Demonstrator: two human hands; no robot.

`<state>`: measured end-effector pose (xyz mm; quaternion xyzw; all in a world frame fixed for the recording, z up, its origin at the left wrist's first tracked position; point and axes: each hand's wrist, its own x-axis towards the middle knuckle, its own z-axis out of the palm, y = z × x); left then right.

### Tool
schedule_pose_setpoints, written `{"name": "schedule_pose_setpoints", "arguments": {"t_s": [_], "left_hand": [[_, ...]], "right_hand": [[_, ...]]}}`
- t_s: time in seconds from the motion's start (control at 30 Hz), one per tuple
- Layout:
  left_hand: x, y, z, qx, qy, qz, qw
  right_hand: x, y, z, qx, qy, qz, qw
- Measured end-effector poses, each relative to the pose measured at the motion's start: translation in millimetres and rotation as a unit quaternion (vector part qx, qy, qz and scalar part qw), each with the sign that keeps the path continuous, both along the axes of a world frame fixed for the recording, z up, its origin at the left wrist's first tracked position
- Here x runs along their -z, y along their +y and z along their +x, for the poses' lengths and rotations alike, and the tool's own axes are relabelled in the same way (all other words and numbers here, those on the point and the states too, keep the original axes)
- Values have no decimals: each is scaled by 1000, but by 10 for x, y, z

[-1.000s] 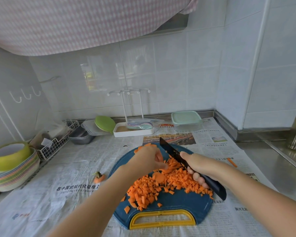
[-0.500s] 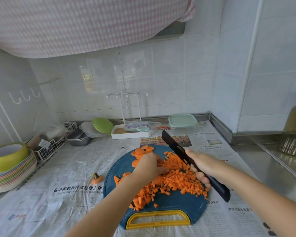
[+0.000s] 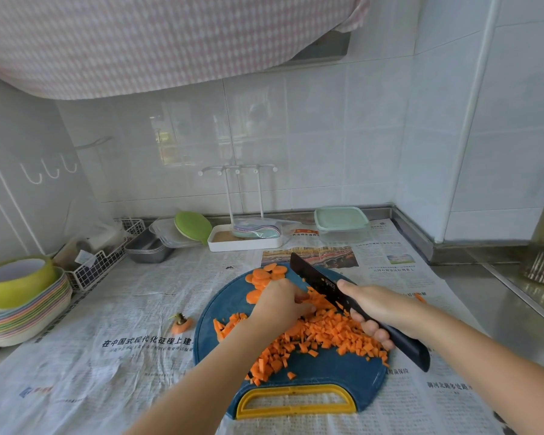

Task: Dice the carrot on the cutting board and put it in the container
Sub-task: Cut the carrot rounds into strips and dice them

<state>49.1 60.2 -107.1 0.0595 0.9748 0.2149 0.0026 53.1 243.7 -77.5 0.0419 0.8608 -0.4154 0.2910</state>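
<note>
A round blue cutting board [image 3: 324, 368] with a yellow handle lies on newspaper. A heap of diced carrot [image 3: 324, 335] covers its middle, and several round carrot slices [image 3: 266, 275] lie at its far edge. My left hand [image 3: 280, 304] rests on the carrot with curled fingers, holding pieces down beside the blade. My right hand [image 3: 380, 310] grips the handle of a black knife [image 3: 316, 279], whose blade points away to the upper left. A clear container with a pale green lid [image 3: 341, 222] stands at the back by the wall.
A cut carrot top [image 3: 181, 323] lies on the newspaper left of the board. Stacked coloured plates with a green bowl [image 3: 19, 282] sit at far left beside a wire basket [image 3: 101, 260]. A white rack tray [image 3: 244, 241], metal trays and a green lid line the back wall.
My left hand has slid back toward me off the round slices, which now show at the board's far edge. The knife stays beside it over the heap.
</note>
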Motion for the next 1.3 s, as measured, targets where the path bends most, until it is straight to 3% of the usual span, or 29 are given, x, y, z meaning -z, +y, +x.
{"name": "schedule_pose_setpoints", "arguments": {"t_s": [0.37,0.9,1.07,1.3], "left_hand": [[16,-22,-60,12,-25,2,1000],[109,2,-80,-10,2,15,1000],[88,12,-41,2,-7,15,1000],[114,37,-66,-39,39,44,997]], "right_hand": [[-77,-108,-102,4,-77,76,994],[52,-513,-65,-42,58,211,975],[48,-310,-192,5,-9,72,997],[-178,-107,-188,8,-15,-65,998]]}}
